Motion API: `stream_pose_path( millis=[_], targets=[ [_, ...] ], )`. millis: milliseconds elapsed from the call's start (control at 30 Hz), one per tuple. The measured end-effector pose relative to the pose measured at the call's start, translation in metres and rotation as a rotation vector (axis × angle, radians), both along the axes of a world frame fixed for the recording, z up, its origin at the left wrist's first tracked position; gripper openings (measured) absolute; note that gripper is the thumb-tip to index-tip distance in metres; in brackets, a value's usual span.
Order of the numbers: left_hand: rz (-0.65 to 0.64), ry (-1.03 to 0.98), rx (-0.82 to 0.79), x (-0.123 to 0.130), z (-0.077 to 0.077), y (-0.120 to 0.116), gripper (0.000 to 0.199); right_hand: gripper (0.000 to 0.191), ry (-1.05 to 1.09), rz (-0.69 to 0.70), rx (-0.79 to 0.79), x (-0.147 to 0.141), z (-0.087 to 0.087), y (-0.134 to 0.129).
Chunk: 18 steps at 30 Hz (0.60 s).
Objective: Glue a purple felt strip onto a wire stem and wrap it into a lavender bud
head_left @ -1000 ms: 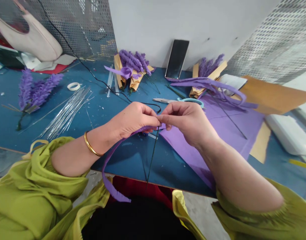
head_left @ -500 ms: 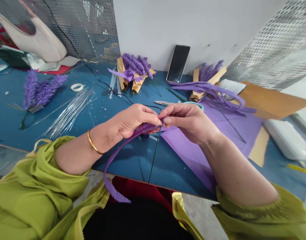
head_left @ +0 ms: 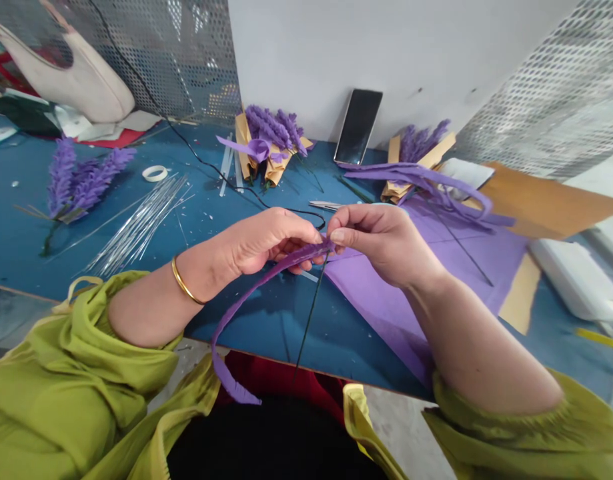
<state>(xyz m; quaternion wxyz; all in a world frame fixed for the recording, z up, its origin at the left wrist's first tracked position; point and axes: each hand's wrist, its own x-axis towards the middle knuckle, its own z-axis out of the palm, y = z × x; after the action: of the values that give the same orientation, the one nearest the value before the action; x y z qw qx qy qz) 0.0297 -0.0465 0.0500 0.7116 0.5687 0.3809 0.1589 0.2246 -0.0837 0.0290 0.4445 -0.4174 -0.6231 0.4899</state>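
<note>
Above the near edge of a blue table, my left hand grips a long fringed purple paper strip. The strip curves down from my fingers and hangs past the table edge toward my lap. My right hand pinches the upper end of a thin dark green wire stem where the strip meets it. The two hands touch at their fingertips. The stem slants down toward me. A gold bangle sits on my left wrist.
A purple paper sheet lies under my right arm, scissors behind the hands. Finished purple flower spikes, a bundle of silver wires, a tape roll, wrapped bouquets, a leaning phone and loose purple strips lie farther back.
My left hand has shifted slightly left and lowered, showing more of the fringed strip between the hands. My right hand has risen a little at the stem's tip.
</note>
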Motion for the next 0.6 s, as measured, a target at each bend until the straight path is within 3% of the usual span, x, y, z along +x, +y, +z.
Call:
stream_pose_path(
  millis=[400, 600],
  targets=[
    [0.02, 0.08, 0.066, 0.0046, -0.0041, -0.0009, 0.014, 0.024, -0.16, 0.007, 0.058, -0.0007, 0.0042, -0.0025],
    [0.029, 0.069, 0.113, 0.0052, -0.0042, -0.0024, 0.013, 0.022, -0.283, -0.196, 0.042, -0.0073, 0.0011, -0.0052]
  ],
)
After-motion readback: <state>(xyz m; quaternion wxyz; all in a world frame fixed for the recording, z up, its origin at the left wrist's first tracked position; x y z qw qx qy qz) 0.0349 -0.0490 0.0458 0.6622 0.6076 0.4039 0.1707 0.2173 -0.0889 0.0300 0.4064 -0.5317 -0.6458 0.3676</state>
